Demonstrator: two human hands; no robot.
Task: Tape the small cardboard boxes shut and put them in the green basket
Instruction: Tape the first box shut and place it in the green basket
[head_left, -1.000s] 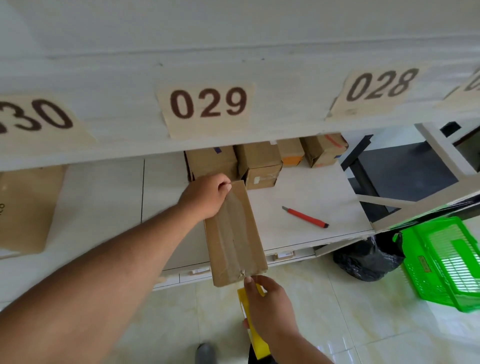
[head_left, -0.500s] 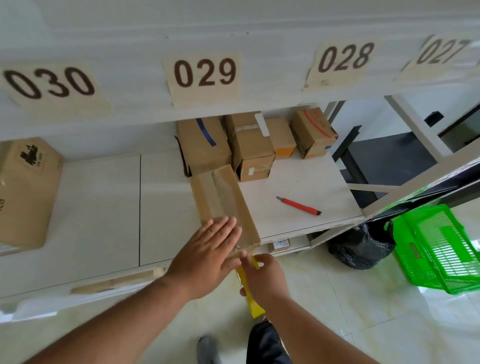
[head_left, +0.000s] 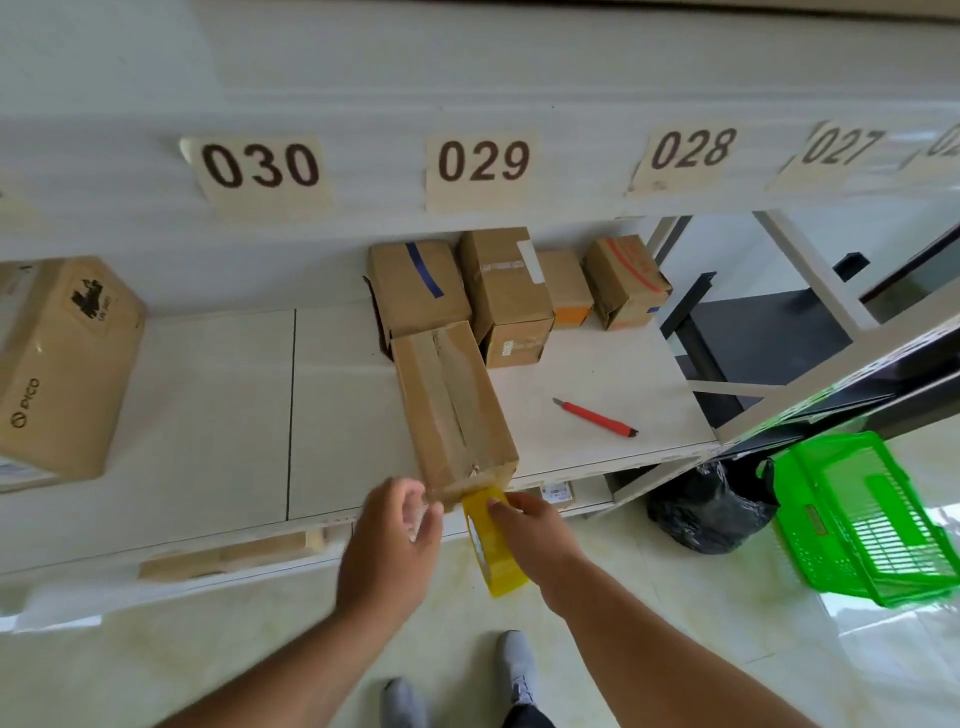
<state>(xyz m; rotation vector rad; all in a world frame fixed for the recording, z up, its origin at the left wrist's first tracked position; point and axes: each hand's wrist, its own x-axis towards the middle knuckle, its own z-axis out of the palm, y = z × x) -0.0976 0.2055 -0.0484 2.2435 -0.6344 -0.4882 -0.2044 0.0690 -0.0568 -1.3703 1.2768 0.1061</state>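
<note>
Both our forearms reach forward from the bottom of the view, bare to the wrist, angled toward each other so the hands nearly meet. Our left hand (head_left: 387, 540) is held with the back toward us, fingers loosely bent and slightly spread, blurred at the tips; whether they touch the near end of the cardboard box (head_left: 454, 410) we cannot tell. Our right hand (head_left: 530, 540) sits just beside it, back turned up, with fingers and thumb curled round the yellow tape roll (head_left: 491, 540), gripping it at the box's near end. Below, our two grey shoes (head_left: 511, 670) stand between the forearms.
</note>
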